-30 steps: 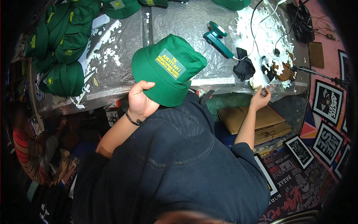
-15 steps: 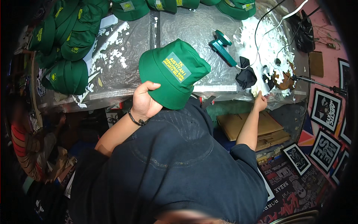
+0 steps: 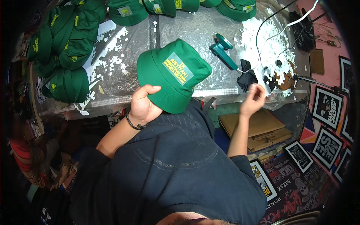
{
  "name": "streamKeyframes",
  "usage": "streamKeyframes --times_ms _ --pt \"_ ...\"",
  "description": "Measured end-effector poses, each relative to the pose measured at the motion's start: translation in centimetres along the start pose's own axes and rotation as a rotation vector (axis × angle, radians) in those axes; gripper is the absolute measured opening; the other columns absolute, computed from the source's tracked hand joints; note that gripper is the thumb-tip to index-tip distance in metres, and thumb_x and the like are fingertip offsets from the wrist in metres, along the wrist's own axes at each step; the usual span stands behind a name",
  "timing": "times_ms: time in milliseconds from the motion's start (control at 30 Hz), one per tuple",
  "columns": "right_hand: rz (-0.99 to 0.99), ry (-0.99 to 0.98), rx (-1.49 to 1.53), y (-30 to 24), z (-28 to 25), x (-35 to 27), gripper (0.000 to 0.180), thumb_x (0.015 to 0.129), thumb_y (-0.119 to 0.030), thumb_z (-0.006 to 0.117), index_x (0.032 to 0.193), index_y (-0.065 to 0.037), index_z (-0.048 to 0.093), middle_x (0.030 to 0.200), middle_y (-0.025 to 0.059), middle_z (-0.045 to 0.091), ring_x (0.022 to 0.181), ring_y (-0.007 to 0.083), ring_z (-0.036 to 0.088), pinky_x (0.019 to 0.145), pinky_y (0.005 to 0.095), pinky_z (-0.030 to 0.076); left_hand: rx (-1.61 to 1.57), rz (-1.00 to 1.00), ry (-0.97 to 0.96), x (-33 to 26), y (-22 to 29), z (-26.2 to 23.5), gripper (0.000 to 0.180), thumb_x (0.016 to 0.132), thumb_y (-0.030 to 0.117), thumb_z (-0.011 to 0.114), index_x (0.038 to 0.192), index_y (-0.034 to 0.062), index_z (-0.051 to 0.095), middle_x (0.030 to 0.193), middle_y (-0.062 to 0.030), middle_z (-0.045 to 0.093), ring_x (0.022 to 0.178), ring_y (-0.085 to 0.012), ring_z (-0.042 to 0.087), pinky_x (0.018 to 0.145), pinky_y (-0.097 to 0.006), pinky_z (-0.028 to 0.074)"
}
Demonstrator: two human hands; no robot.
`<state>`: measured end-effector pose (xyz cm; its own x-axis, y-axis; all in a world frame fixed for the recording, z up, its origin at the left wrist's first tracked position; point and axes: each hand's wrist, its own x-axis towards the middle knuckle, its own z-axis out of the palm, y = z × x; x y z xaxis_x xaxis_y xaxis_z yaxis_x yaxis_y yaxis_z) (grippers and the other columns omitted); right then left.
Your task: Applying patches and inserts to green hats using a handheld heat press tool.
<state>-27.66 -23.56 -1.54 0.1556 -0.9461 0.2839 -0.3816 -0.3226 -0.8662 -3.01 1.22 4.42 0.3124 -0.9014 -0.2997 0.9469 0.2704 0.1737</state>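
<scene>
My left hand (image 3: 144,103) is closed on the brim of a green bucket hat (image 3: 161,63), thumb on top. The hat hangs over the table's near edge with its crown tilted up to the right. A clear rectangular patch with yellow lettering (image 3: 177,69) lies on its front. Empty as far as I can see, my right hand (image 3: 254,99) hovers at the near edge with loosely curled fingers. Just beyond it are a black cloth (image 3: 245,77) and white paper scraps (image 3: 258,35). Left of the scraps lies a green hand-held electric tool (image 3: 224,54) with a round head and white cord.
Green hats (image 3: 69,35) are piled at the left, and more hats (image 3: 127,12) line the far side. A plastic sheet (image 3: 123,80) covers the table. Cords (image 3: 296,20) hang at the right. Flattened cardboard (image 3: 251,125) sits below the edge; framed prints (image 3: 326,148) lean at the right.
My right hand has drawn back from the white scraps, moving slightly left with its fingers loosened. My left hand and the hat have shifted only a little.
</scene>
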Motion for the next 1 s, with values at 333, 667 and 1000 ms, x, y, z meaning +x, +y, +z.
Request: streamKeyframes --times_ms 333,667,1000 --pt "-0.244 -0.679 0.379 -15.4 7.8 0.2 0.024 0.081 -0.006 0.075 0.103 0.002 0.073 0.102 0.0144 0.07 0.097 0.024 0.066 0.089 0.0328 0.049 0.295 -0.002 -0.01 -0.7 1.9 2.2 0.051 0.09 -0.002 0.045 0.14 -0.0084 0.04 0.137 -0.0206 0.053 0.127 -0.0303 0.054 0.109 -0.044 0.042" --pt "0.002 -0.519 0.464 -15.7 9.8 -2.0 0.009 0.083 0.003 0.072 0.092 0.003 0.072 0.091 0.0116 0.07 0.087 0.0164 0.065 0.081 0.0284 0.049 0.29 -0.037 -0.005 -0.3 3.6 2.2 0.05 0.09 -0.001 0.045 0.139 -0.008 0.041 0.135 -0.021 0.054 0.126 -0.0301 0.054 0.108 -0.044 0.043" --pt "-0.423 -0.243 0.229 -16.6 10.9 -2.2 0.022 0.081 0.0 0.072 0.102 0.002 0.068 0.099 0.015 0.067 0.094 0.0265 0.064 0.086 0.0343 0.05 0.199 -0.062 0.005 0.3 3.6 2.9 0.05 0.09 -0.001 0.044 0.139 -0.0078 0.041 0.134 -0.022 0.055 0.124 -0.0317 0.056 0.107 -0.046 0.045"
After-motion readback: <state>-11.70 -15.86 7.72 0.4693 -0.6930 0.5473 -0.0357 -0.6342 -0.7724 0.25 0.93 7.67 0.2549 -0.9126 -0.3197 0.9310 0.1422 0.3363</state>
